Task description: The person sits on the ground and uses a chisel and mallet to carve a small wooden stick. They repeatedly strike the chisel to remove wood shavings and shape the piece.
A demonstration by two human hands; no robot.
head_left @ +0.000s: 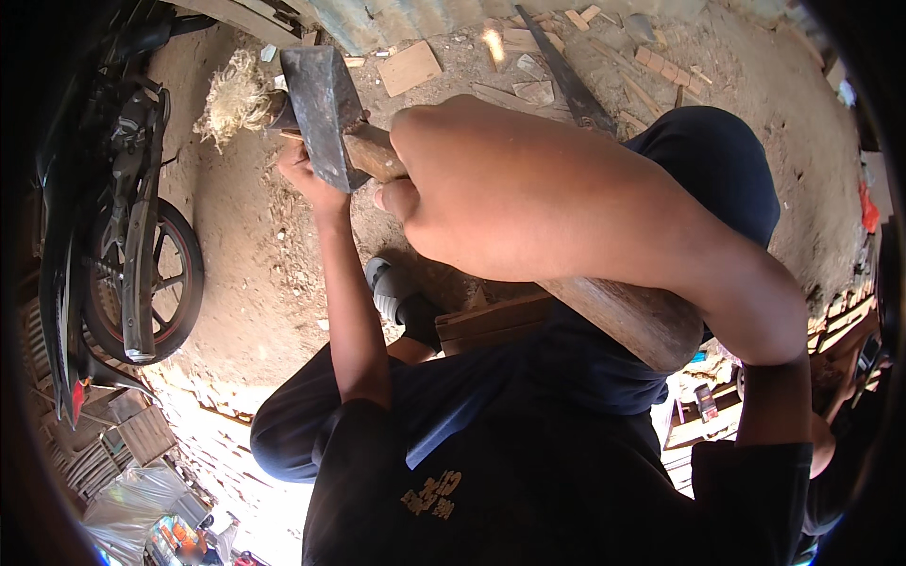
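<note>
My right hand (444,179) is wrapped round the wooden handle (623,316) of an axe. The handle's thick, rounded end passes under my right forearm. In front of my fist is the axe's dark metal head (321,113), at the upper left. Just behind it, my left hand (316,179) is closed on a tool with a frayed, straw-coloured fibrous end (236,99) and a dark band below the fibres. The axe head hides much of my left fingers and the rest of that tool. Whether the head touches it I cannot tell.
A motorcycle (132,226) stands at the left on the dirt floor. Wood scraps, a flat board piece (410,68) and a long saw-like blade (566,75) lie at the far side, near corrugated sheeting (406,21). Plastic bags (142,505) sit at the lower left.
</note>
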